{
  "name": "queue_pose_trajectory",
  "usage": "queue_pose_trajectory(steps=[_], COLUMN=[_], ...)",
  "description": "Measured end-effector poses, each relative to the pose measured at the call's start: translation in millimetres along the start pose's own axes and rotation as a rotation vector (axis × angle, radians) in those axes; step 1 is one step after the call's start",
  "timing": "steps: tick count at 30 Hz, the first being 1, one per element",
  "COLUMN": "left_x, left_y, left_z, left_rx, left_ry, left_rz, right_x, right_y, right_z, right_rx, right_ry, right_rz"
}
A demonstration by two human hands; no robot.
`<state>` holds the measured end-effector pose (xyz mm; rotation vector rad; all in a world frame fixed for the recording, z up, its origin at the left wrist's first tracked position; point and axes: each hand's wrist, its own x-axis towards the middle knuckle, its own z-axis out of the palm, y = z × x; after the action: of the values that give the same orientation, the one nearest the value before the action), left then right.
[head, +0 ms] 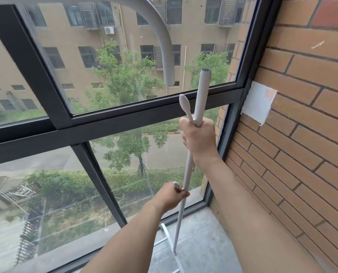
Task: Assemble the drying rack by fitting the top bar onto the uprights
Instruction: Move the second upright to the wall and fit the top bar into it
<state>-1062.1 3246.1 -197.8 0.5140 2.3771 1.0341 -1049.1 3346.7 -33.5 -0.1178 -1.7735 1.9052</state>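
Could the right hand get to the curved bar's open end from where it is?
Probably yes, but not freely: the right hand grips the upright, and the bar end hangs just above and left of the upright's top with only open air between. It would have to let go first.

A single head-worn camera is looking forward and down at the dark window frame [113,123] from close range, with the brick wall [302,134] lying to its right and the concrete floor [199,243] below it.
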Motion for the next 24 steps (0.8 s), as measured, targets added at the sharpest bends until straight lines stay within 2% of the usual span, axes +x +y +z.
queue_pose_trajectory(steps=[24], left_x=[66.1], left_y=[98.3], left_z=[78.3], left_rx=[0.026], left_ry=[-0.050], left_rz=[0.076], right_x=[53.2], right_y=[-0.3], right_z=[-127.9], right_rx=[-0.133], right_ry=[0.190], right_rz=[-0.048])
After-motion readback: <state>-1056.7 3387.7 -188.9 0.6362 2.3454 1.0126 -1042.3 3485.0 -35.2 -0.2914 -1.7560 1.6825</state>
